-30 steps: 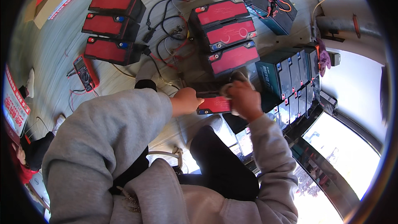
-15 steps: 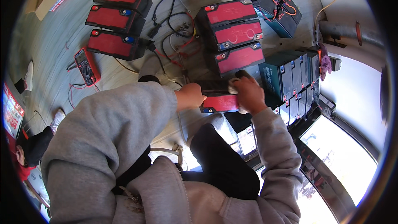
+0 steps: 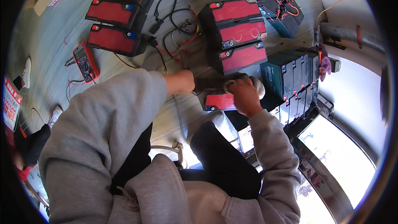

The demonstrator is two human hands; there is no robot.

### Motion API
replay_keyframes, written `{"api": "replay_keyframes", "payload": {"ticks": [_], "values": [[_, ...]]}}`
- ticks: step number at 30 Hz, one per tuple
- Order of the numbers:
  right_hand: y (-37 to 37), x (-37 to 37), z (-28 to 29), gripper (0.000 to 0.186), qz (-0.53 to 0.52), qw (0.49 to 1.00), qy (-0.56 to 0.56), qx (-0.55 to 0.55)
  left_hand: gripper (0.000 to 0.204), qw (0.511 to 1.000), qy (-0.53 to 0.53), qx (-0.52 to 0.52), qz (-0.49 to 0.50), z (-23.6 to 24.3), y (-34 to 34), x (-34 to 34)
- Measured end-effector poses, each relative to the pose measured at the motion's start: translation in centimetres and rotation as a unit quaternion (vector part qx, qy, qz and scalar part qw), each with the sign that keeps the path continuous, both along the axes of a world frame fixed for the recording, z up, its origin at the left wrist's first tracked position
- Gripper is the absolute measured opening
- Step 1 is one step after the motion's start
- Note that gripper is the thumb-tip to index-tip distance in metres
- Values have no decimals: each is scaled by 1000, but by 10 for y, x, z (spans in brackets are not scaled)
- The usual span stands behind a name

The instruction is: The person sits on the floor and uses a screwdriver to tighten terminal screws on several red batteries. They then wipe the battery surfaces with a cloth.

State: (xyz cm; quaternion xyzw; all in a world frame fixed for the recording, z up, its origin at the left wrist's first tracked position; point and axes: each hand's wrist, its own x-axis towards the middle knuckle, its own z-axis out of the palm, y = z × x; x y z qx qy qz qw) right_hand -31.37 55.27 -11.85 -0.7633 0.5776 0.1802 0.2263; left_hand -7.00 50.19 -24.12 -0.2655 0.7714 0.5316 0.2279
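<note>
**Operator:** Two hands are on one unit. I am wiping the red-topped battery [image 3: 219, 101] that lies on the floor in front of my knees. My right hand [image 3: 244, 95] is closed on a pale cloth [image 3: 258, 86] pressed to its top; my left hand [image 3: 181, 81] is clenched at the left end of the dark case, and what it grips I cannot tell.

**Assistant:** Requirement for the next move?

**Operator:** In my judgement, steady the case, then work the cloth over the uncovered red lid.

**Assistant:** Surroundings, largest first?

**Operator:** Row of dark green batteries [image 3: 290, 79] just right of my hand; stack of three red-topped batteries [image 3: 240, 31] above; three more [image 3: 118, 14] well left. Loose cables [image 3: 178, 37] crowd the left hand. Red multimeter [image 3: 85, 62] lies apart.
</note>
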Motion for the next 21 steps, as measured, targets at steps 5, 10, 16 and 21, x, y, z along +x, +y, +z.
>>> {"api": "replay_keyframes", "payload": {"ticks": [5,10,16,21], "values": [[0,39,-13,25,80,985,-151,-20,23,987,-64,2,149,2,-13,-7],[-22,6,5,35,82,991,96,43,23,974,1,20,226,0,-17,14],[-12,28,-4,27,68,992,-90,47,25,988,-55,0,147,3,-26,6],[-10,-16,-4,27,44,997,23,55,24,964,-20,47,260,18,-28,12]]}}
